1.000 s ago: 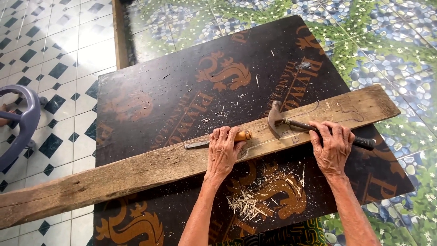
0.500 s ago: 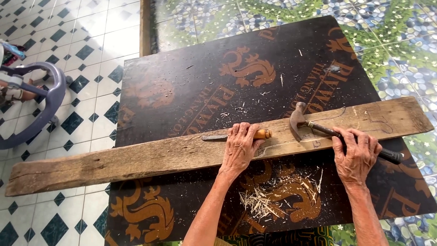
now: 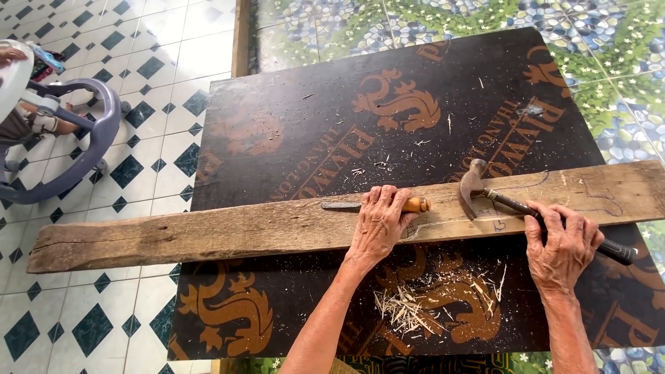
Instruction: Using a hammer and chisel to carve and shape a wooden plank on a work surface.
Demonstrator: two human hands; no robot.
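A dark plywood sheet (image 3: 312, 125) with orange printing lies on the tiled floor (image 3: 145, 62) in front of you. Across it runs a long weathered plank (image 3: 208, 235), its left end reaching out over the tiles. Your left hand (image 3: 377, 221) rests palm-down on the plank, fingers curled over a wooden-handled chisel (image 3: 388, 206) lying flat along the board. Your right hand (image 3: 562, 244) is wrapped around the handle of a claw hammer (image 3: 485, 192), whose head sits on the plank. Pale shavings (image 3: 415, 308) lie scattered between your wrists.

Diamond-patterned white floor tiles (image 3: 104, 208), daylit
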